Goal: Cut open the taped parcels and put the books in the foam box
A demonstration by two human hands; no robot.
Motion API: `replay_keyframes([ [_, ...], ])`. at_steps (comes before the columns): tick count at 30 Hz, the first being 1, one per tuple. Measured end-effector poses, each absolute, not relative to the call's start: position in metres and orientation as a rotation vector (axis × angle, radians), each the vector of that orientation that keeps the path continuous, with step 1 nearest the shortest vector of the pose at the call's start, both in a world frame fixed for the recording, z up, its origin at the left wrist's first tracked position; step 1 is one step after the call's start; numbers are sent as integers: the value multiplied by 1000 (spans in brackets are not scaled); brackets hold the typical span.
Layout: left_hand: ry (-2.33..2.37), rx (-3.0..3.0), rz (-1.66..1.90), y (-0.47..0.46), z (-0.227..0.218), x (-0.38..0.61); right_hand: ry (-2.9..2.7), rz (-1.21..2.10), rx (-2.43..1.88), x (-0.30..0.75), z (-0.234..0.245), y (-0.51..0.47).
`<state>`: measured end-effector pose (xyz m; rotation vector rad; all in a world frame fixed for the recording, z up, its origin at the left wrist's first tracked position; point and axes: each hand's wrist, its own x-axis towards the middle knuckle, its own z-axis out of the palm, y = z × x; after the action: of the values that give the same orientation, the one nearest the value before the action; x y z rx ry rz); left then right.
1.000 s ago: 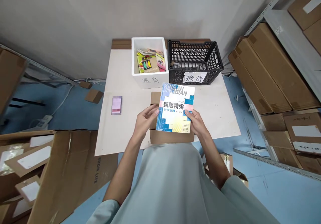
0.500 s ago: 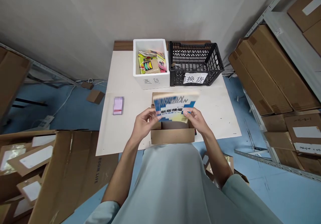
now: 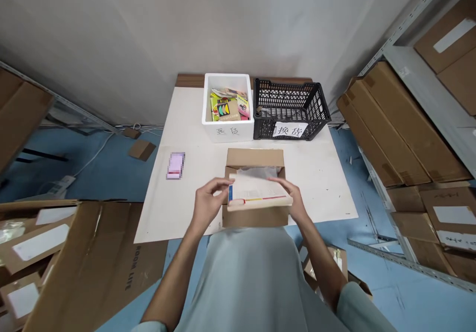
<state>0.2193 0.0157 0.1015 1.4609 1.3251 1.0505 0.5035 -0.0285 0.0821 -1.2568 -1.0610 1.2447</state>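
Observation:
I hold a paperback book [image 3: 258,194] with both hands, tipped nearly flat so its back cover faces up, just above an open cardboard box [image 3: 255,215] at the table's near edge. My left hand [image 3: 207,204] grips the book's left edge near the spine. My right hand [image 3: 292,200] grips its right edge from below. Crumpled packing paper shows inside the box behind the book.
A white foam box [image 3: 227,129] full of colourful booklets and a black plastic crate [image 3: 292,109] with a paper label stand at the table's far side. A small pink item [image 3: 175,165] lies on the left of the table [image 3: 320,168]. Cardboard cartons fill the shelves at right and the floor at left.
The book was held upright with its front cover facing me; it has been flipped forward and down and now lies nearly flat over the box, back cover up.

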Motion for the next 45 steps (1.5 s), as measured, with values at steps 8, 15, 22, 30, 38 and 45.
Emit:
replay_keyframes([
  [8,1411,1151,684,-32,24,206,-946,1513,-1496,471,16,-73],
  [15,1361,1187,723,50,78,201,-1134,1319,-1361,468,49,39],
  [22,1517,1773,1444,184,241,184,-949,1040,-1053,474,173,208],
  [30,1706,1640,1043,135,128,149,-937,971,-1359,547,64,120],
  [38,1667,1179,451,16,-27,149,-475,1204,-1748,580,-65,-64],
  [45,1652,1198,438,8,-34,175,-539,1295,-1639,550,-49,-90],
])
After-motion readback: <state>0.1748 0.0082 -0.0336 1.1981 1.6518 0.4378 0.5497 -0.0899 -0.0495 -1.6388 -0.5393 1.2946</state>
